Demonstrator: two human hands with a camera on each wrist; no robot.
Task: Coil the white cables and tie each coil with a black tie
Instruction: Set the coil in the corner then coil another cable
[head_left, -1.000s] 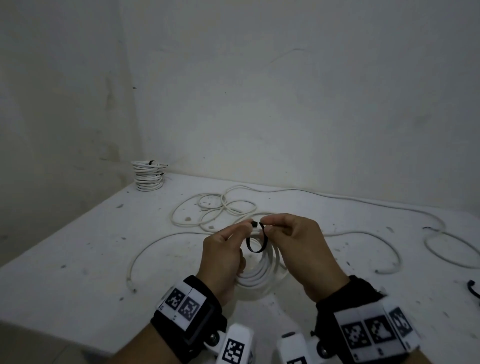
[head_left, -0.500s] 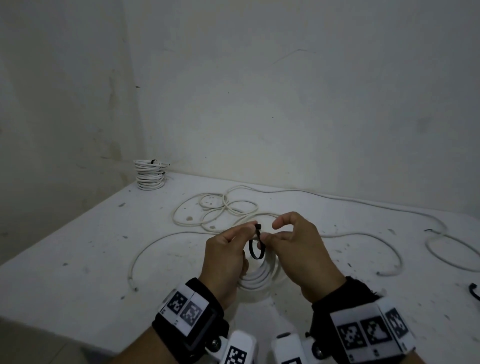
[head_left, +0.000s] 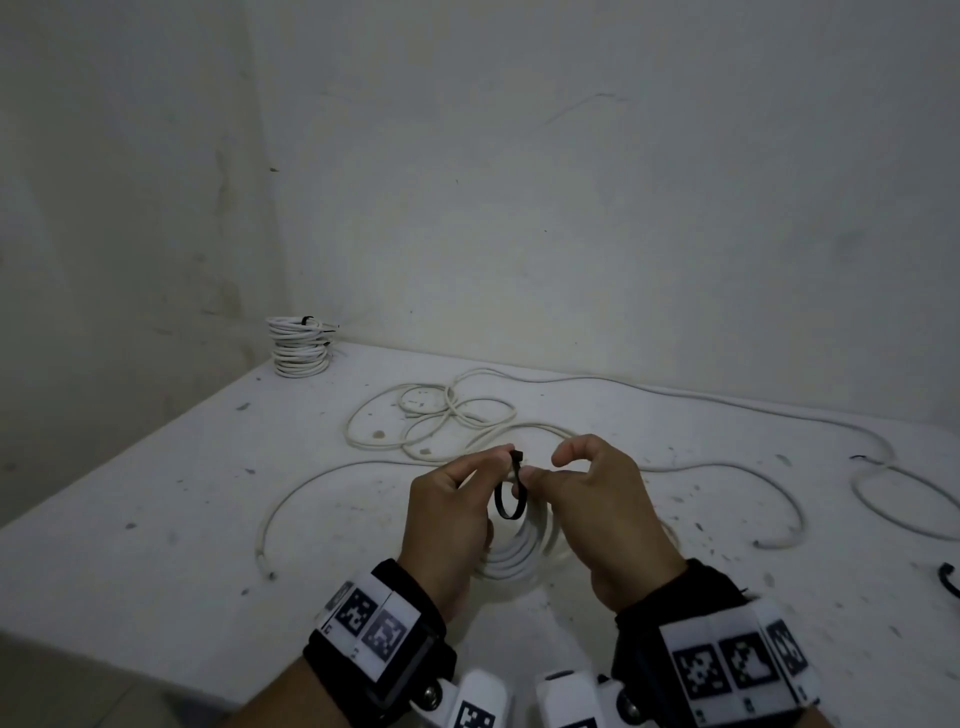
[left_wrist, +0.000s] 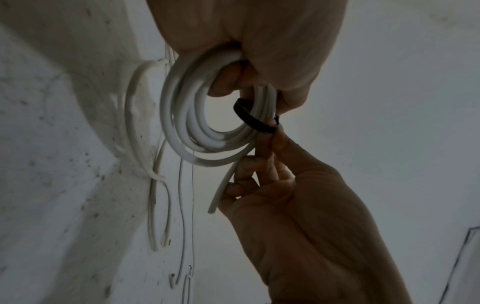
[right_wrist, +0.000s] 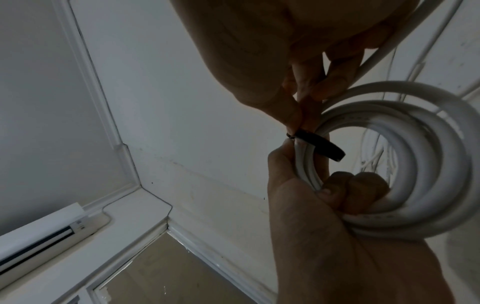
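A white cable coil (head_left: 519, 553) hangs above the table, with the curled fingers of my left hand (head_left: 501, 460) passing through it (right_wrist: 405, 185). A black tie (head_left: 511, 499) loops loosely around one side of the coil (left_wrist: 187, 123). My left thumb and forefinger pinch the tie's head at the top. My right hand (head_left: 540, 467) pinches the tie (right_wrist: 319, 147) just beside the head, its forefinger raised and curled. In the left wrist view the tie (left_wrist: 253, 119) wraps the coil's strands, and the cable's free end (left_wrist: 218, 197) hangs by the right fingers (left_wrist: 265, 148).
A stack of tied white coils (head_left: 298, 345) stands at the table's far left corner by the wall. Loose white cables (head_left: 441, 415) sprawl across the table behind my hands and off to the right (head_left: 883, 499). Another black tie (head_left: 948, 579) lies at the right edge.
My right forefinger has lifted off the tie and curled upward. The tie's loop has drawn narrower around the coil. Both hands stay close together over the table.
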